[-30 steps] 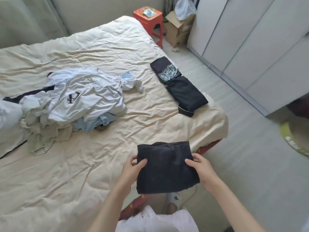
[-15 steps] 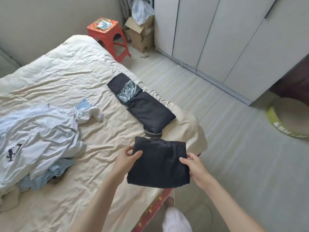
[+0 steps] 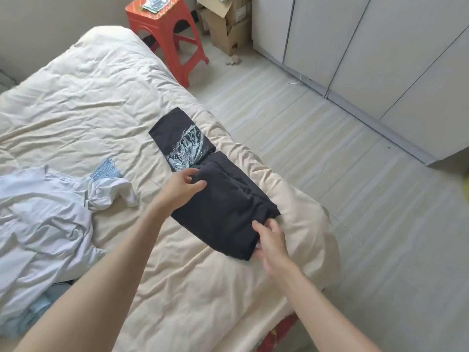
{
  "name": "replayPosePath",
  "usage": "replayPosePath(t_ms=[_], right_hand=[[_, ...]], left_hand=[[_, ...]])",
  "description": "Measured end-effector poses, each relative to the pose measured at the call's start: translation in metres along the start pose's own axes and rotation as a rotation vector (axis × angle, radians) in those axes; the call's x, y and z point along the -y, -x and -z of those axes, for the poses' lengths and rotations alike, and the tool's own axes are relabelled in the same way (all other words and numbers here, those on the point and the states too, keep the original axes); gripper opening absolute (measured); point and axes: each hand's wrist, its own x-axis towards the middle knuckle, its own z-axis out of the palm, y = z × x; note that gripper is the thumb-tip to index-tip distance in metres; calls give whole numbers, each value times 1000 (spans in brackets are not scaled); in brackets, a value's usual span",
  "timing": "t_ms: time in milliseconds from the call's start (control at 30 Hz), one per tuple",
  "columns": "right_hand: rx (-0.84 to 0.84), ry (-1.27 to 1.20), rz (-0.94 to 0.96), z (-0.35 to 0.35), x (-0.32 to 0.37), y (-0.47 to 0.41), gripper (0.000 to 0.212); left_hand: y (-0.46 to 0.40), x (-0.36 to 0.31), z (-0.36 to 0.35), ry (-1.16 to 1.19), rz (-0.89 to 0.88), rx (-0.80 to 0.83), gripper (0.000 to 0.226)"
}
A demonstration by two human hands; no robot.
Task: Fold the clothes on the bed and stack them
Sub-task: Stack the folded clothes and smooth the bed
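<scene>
Both hands hold a folded black garment (image 3: 223, 212) near the bed's (image 3: 106, 102) right edge, over another folded black piece. The left hand (image 3: 181, 188) pinches its far corner between thumb and fingers; the right hand (image 3: 270, 237) grips the near corner, fingers curled. A folded black printed shirt (image 3: 181, 141) lies just beyond, unfolded pale clothes (image 3: 48, 212) at left

Both hands reach forward — left (image 3: 184, 185) and right (image 3: 270, 236) — fingers curled, pinching.
</scene>
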Motion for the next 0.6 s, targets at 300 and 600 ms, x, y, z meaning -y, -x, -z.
replayPosePath(t_ms=[300,600], right_hand=[[-125,100,-48,-19,-16,-106,8],[-108,1343,1178,-23,-10,-119,42]], left_hand=[[-105,37,-73,-142,-26,-95,46],[-81,76,-101,-520,-522,-143,54]])
